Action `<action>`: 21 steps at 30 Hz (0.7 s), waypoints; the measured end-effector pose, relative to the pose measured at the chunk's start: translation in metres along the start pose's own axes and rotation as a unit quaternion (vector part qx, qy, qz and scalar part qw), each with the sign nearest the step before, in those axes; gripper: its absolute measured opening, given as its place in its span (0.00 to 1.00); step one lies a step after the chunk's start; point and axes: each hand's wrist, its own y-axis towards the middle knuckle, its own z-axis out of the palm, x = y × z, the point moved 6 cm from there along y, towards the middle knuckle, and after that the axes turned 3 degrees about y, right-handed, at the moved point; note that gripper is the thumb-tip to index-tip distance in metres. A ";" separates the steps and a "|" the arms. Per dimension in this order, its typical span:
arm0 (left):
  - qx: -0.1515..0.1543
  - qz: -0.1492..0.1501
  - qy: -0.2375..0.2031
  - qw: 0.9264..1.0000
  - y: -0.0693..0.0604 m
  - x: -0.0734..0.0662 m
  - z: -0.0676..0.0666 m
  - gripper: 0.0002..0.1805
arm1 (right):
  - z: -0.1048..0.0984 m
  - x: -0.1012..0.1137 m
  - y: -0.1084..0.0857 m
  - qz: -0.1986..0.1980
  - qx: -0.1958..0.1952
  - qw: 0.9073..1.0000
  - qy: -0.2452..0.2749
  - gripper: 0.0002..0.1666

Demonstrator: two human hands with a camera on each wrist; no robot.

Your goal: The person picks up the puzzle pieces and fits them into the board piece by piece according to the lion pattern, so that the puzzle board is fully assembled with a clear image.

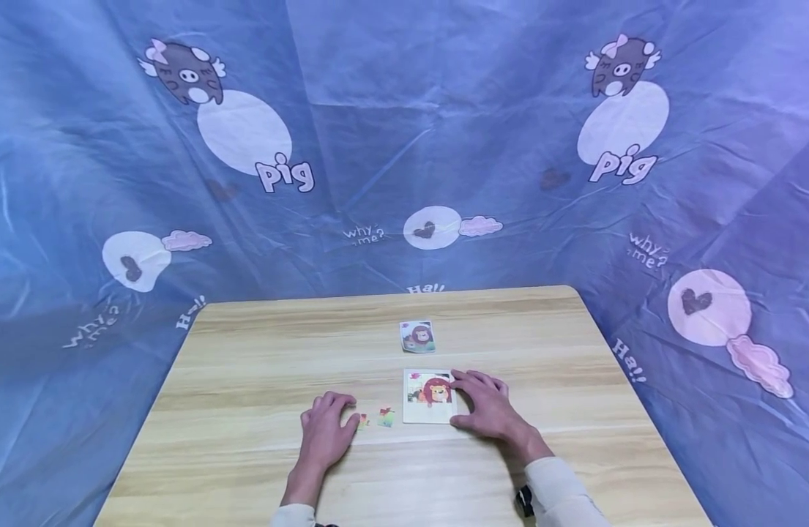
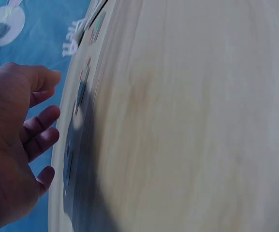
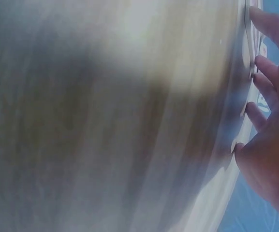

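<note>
A white square puzzle board [image 1: 427, 415] lies on the table, with lion picture pieces [image 1: 436, 391] in its upper part and bare white below. My right hand [image 1: 490, 406] rests at its right edge, thumb near the lower corner and a finger near the upper one; the right wrist view shows this hand [image 3: 270, 140] with spread, bent fingers. Left of the board lie two small coloured pieces [image 1: 386, 417] [image 1: 364, 421]. Beside the left one is my left hand [image 1: 325, 432], fingers loosely bent. In the left wrist view, this hand [image 2: 11, 130] holds nothing, with pieces [image 2: 82, 87] seen edge-on.
A lion picture card [image 1: 417, 337] lies behind the board on the wooden table [image 1: 279, 344]. Blue patterned cloth [image 1: 371, 117] hangs behind the table and at both sides. A dark band [image 1: 525, 501] is at the right wrist.
</note>
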 end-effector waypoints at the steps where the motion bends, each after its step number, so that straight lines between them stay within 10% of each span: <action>1: 0.001 -0.005 0.002 1.000 -0.001 0.004 -0.002 0.13 | 0.000 0.000 0.000 -0.002 -0.001 1.000 -0.003 0.42; 21: 0.035 -0.068 0.039 0.996 -0.019 0.050 -0.025 0.23 | -0.002 0.007 0.003 -0.003 0.003 1.000 -0.030 0.40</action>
